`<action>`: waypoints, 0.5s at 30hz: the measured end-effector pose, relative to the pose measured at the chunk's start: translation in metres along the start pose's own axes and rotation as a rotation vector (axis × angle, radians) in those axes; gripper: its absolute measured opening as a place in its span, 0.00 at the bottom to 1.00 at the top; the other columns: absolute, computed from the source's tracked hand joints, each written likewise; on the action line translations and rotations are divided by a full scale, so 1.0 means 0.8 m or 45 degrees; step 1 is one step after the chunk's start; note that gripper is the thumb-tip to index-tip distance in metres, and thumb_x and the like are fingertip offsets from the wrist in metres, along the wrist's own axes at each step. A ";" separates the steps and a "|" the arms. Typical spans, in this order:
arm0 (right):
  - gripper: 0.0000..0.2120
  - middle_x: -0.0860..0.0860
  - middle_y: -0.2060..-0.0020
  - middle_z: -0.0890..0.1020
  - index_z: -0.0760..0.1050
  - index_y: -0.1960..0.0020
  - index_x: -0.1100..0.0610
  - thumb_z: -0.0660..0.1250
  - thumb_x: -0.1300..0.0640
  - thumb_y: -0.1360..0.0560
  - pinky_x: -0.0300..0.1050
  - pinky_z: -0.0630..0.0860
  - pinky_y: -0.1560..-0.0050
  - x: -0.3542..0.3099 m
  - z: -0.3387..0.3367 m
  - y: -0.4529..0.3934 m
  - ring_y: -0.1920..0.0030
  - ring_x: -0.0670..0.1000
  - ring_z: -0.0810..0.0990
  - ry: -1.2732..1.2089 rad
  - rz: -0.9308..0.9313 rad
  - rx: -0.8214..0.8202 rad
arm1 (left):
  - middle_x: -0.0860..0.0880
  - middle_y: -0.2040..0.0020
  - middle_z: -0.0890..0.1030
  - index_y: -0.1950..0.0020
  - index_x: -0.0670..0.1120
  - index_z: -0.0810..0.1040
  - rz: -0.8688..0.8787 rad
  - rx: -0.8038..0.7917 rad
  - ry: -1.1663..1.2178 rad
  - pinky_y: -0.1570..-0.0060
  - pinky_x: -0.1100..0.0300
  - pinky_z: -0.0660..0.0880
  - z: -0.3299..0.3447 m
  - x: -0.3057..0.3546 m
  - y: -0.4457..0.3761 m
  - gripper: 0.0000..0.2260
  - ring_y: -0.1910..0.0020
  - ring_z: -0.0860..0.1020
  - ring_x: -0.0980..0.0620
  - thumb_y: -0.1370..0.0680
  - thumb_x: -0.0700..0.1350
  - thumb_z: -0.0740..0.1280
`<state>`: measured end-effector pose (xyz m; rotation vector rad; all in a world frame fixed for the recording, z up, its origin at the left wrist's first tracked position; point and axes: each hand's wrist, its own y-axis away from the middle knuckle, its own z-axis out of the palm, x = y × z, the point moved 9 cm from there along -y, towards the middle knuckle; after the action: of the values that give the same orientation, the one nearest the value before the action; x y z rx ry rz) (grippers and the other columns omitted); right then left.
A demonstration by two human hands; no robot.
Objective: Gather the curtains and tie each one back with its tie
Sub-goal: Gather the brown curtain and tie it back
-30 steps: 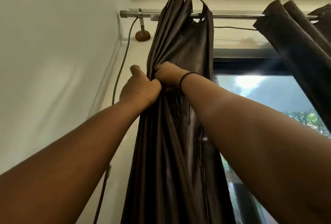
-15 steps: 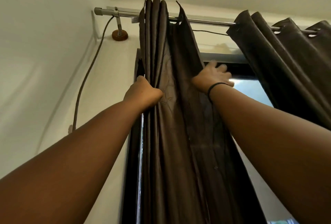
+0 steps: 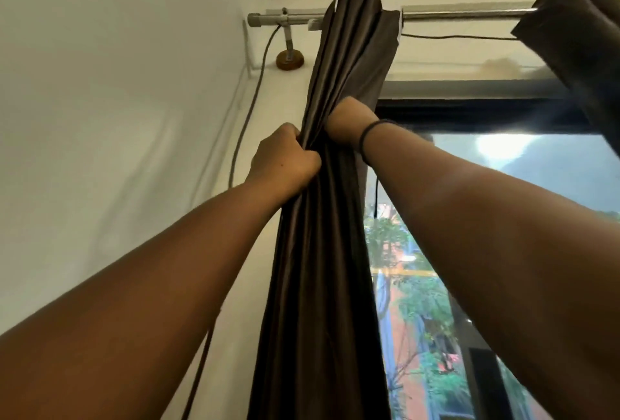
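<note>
Left hand (image 3: 283,156): clenched on the left edge of the gathered dark curtain (image 3: 322,252), fingers curled into the folds, knuckles toward the camera. Right hand (image 3: 345,122): slightly higher, just beside the left, wrapped around the right side of the same bunched folds, fingertips hidden behind the fabric; a dark band (image 3: 365,138) on its wrist. Curtain pulled into a narrow column at the left end of the metal rod (image 3: 463,14), hanging down past the left side of the window (image 3: 503,218). Second dark curtain (image 3: 577,37) bunched at far right on the same rod, untouched. A grey cable (image 3: 248,111) running down the wall to the left.
</note>
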<state>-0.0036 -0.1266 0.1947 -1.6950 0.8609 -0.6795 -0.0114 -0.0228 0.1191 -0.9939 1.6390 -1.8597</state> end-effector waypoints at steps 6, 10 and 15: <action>0.17 0.60 0.34 0.72 0.68 0.33 0.65 0.53 0.62 0.19 0.49 0.66 0.37 -0.053 0.017 -0.005 0.33 0.60 0.70 -0.042 -0.178 -0.098 | 0.46 0.52 0.77 0.46 0.44 0.75 -0.015 0.171 -0.060 0.55 0.54 0.74 -0.044 0.002 -0.021 0.12 0.53 0.77 0.44 0.28 0.45 0.65; 0.16 0.61 0.36 0.74 0.69 0.34 0.65 0.54 0.64 0.20 0.48 0.68 0.40 -0.035 0.002 0.008 0.35 0.60 0.71 -0.248 -0.116 -0.076 | 0.48 0.56 0.77 0.45 0.45 0.73 -0.058 0.073 0.010 0.57 0.54 0.75 -0.031 0.008 -0.017 0.11 0.56 0.77 0.47 0.27 0.45 0.63; 0.12 0.47 0.69 0.77 0.74 0.54 0.55 0.60 0.48 0.22 0.35 0.69 0.71 0.030 0.025 0.031 0.68 0.46 0.76 -0.796 0.049 -0.377 | 0.44 0.50 0.80 0.38 0.44 0.72 -0.293 -0.153 0.378 0.51 0.50 0.79 0.013 0.005 -0.006 0.23 0.53 0.81 0.45 0.31 0.49 0.66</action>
<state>0.0206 -0.1400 0.1657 -1.9866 0.5555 0.0295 -0.0053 -0.0320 0.1249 -1.0319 1.8936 -2.1686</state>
